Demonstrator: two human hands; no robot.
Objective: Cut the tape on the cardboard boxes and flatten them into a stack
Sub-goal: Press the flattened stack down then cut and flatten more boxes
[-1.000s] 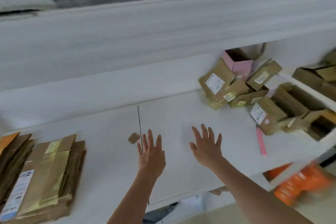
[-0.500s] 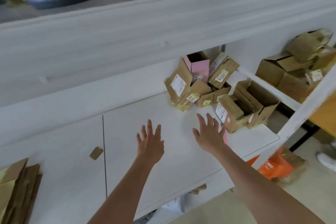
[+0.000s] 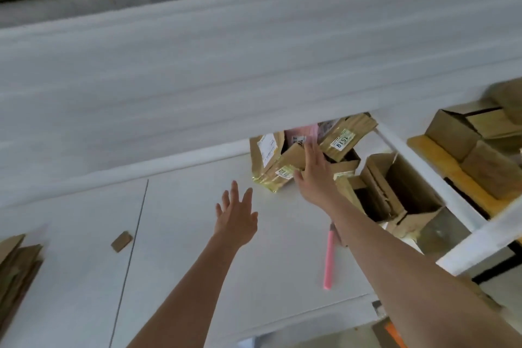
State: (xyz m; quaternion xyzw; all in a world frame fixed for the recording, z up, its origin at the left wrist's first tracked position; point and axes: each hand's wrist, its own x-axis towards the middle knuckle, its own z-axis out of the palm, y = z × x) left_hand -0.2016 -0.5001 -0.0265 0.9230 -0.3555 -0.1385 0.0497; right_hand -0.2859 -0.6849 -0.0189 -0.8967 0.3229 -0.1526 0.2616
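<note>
1. Hidden/unclear: the upper shelf edge covers the tops of the back boxes in the pile. The pink box is mostly behind it, label only partly readable. The right forearm covers the top end of the pink cutter. The flat stack is cut off at the left frame edge. Whole frame is motion-blurred.
2. Right hand: fingers straight and spread, laid on the front box of the pile; no grip visible. Left hand: fingers straight, spread, holding nothing, above the white table, apart from the boxes.
3. Versus half a second ago: right hand was short of the pile, now on it. Left hand has moved forward too. Cutter was mostly hidden behind the right hand, now mostly exposed.
4. Orientation: cutter lies flat on the table, long axis running near-to-far, far end tilted slightly right, under the right forearm. The open box sits right of the arm, opening facing up and toward the viewer. A cardboard scrap lies by the table seam.
5. More boxes on the next shelf to the right.
</note>
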